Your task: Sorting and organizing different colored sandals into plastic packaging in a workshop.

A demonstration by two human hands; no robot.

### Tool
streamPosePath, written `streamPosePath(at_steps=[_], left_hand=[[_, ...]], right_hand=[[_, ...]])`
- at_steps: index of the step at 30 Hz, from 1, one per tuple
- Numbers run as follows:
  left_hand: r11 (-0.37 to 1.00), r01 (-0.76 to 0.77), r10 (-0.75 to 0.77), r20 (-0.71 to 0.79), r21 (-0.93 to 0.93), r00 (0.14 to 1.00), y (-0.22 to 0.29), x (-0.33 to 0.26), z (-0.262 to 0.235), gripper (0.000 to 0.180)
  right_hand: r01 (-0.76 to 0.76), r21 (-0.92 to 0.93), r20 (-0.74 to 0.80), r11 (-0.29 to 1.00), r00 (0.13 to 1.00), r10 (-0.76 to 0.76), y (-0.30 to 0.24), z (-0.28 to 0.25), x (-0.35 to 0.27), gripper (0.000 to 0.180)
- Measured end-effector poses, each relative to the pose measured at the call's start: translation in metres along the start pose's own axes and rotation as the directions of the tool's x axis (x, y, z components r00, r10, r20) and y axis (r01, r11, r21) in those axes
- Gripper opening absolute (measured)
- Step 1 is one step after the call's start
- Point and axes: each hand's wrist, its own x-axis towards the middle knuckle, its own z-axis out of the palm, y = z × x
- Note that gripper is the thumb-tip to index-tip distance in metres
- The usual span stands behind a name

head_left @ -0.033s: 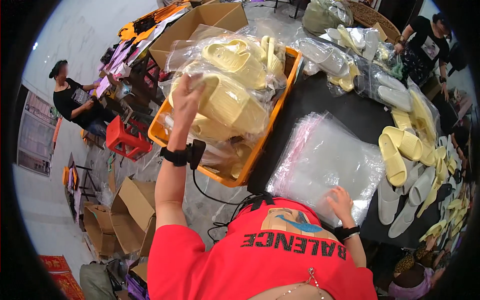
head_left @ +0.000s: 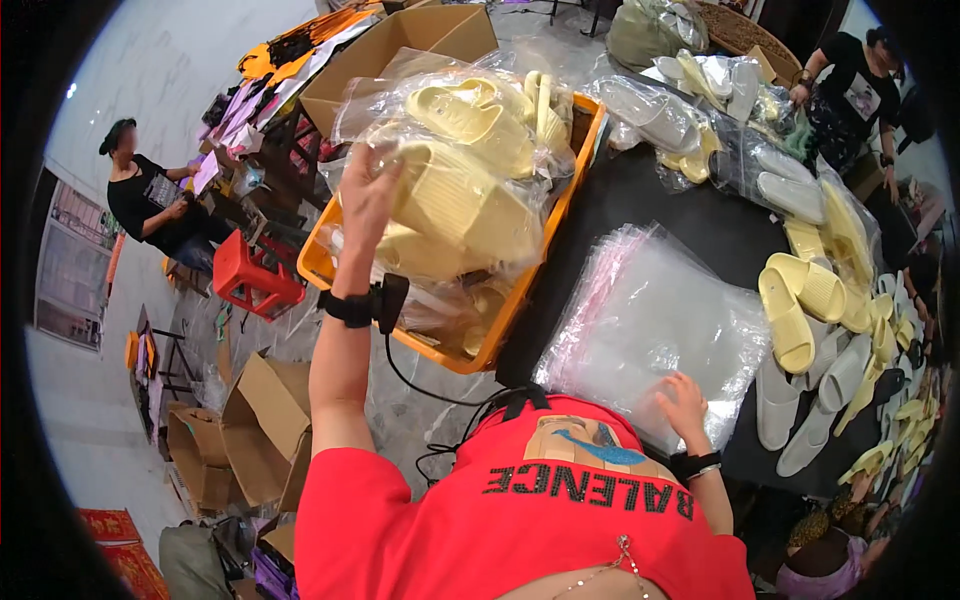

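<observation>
From where I stand, the left hand (head_left: pixel 368 195) is up at the left end of a clear-bagged yellow slide slipper (head_left: pixel 465 215), its thumb over the near edge and its fingers bent at the plastic. How firmly they pinch the film, or whether they pinch it at all, I cannot tell. That slipper lies on top of others in the orange crate (head_left: pixel 490 345), just to the right of the left hand, its long axis slanting away from the fingers, down and to the right. The left hand is clearly the nearer one.

The right hand (head_left: pixel 685 408) is well apart from the crate, fingers loosely spread and bent a little, resting on the near edge of a stack of clear plastic bags (head_left: pixel 665 315). The stack lies flat on the black surface (head_left: pixel 640 190), beside the crate's right side, with its pinkish edges facing the crate. Beyond it, to the right, loose yellow slippers (head_left: pixel 785 320) and pale grey slippers (head_left: pixel 840 372) lie crowded together, much closer to the right hand than to the left.
</observation>
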Motion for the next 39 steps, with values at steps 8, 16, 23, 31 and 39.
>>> streamPosePath(at_steps=[8,16,23,31,39], left_hand=[[0.972,0.02,-0.023,-0.008,-0.236,1.0,0.008,0.037,-0.025,0.022],[0.932,0.175,-0.116,0.196,-0.316,0.974,0.041,0.067,0.001,0.021],[0.964,0.261,-0.203,0.508,-0.044,0.837,-0.005,0.043,0.111,0.042],[0.929,0.365,-0.218,0.711,-0.058,0.669,-0.004,-0.015,0.217,0.031],[0.967,0.255,-0.134,0.812,-0.019,0.568,0.01,-0.026,0.309,0.042]], right_hand=[[0.086,-0.073,-0.077,0.994,0.993,-0.092,0.0,-0.004,0.004,0.039],[0.104,0.55,0.001,0.829,0.992,-0.125,-0.037,-0.029,0.04,0.047],[0.238,0.941,-0.144,0.24,0.925,-0.35,-0.138,-0.004,0.081,0.06],[0.09,0.981,-0.006,0.173,0.901,-0.433,-0.121,0.005,0.04,0.042],[-0.167,0.986,0.155,-0.024,0.953,-0.261,-0.035,0.037,0.051,0.046]])
